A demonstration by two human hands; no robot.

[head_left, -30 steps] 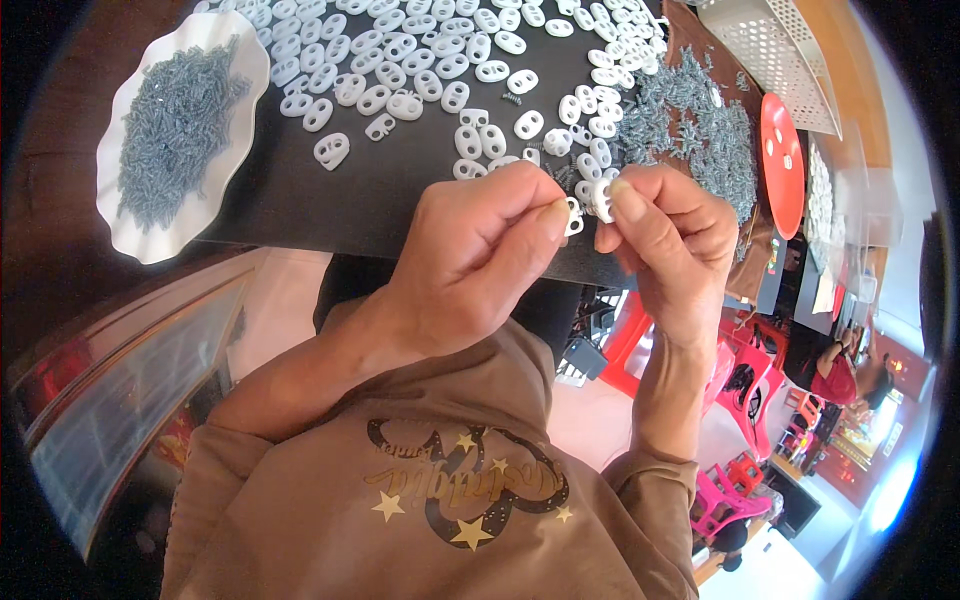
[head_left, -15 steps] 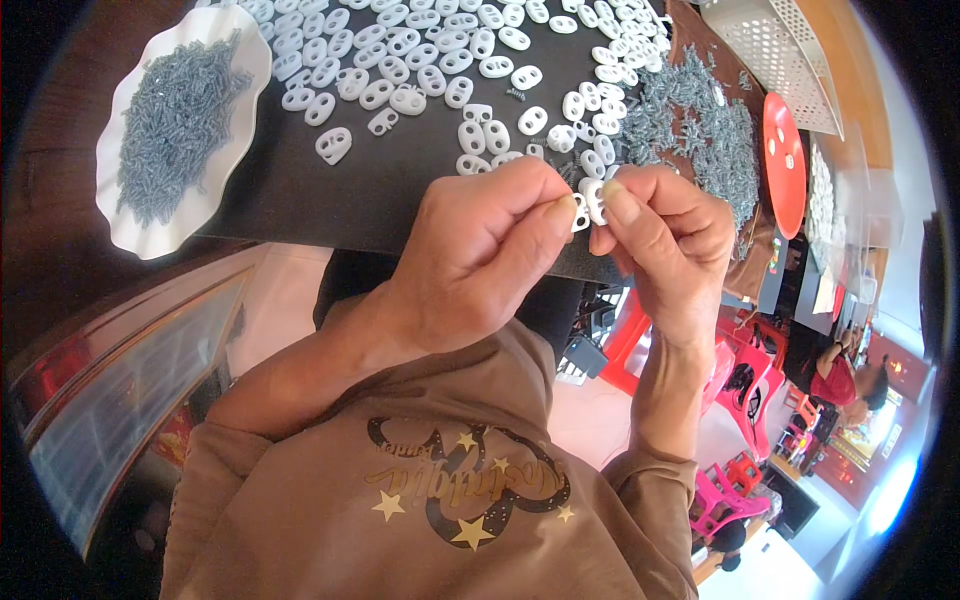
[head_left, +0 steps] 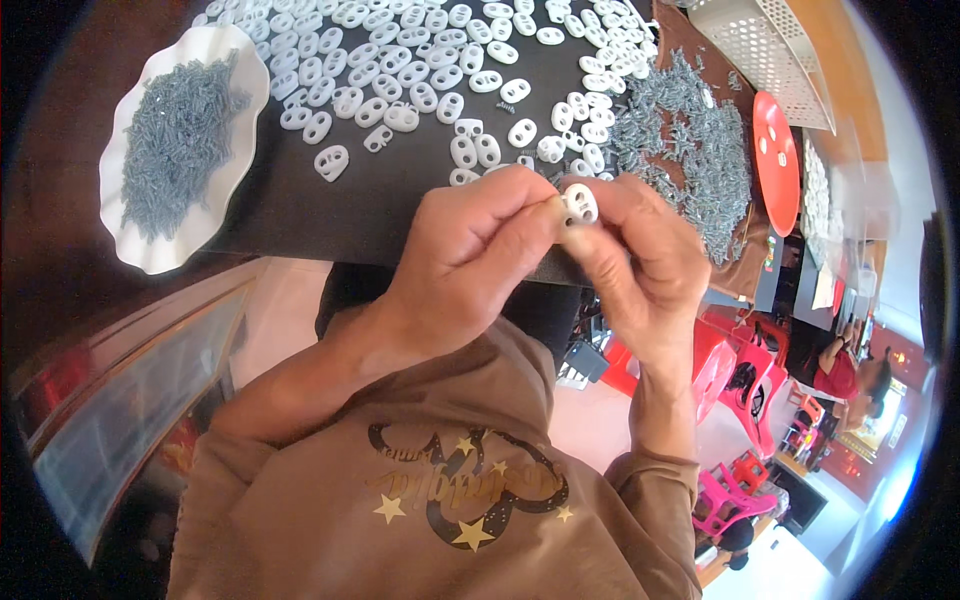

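Observation:
Over the table's near edge, a white plastic two-hole cord lock (head_left: 582,203) is held between my hands. My left hand (head_left: 468,250) pinches its left side between thumb and forefinger. Around its right side bend the thumb and fingers of my right hand (head_left: 650,265). Part of the cord lock is covered by the fingertips, so I cannot tell whether its pieces are fully joined. Just beyond my hands lie many loose white cord locks (head_left: 413,73), some with two-hole inserts sticking out. A small dark spring (head_left: 506,107) lies among them.
At the left, a wavy-rimmed white plate (head_left: 113,205) holds a heap of small grey springs (head_left: 180,140). More springs (head_left: 690,150) are piled at the right, beside a red plate (head_left: 776,165) and a perforated white basket (head_left: 770,55). Pink chairs (head_left: 735,500) and a person (head_left: 838,370) are farther right.
The two white pieces held apart between my hands are now together as one. My right hand has moved left and turned, with its thumb lower.

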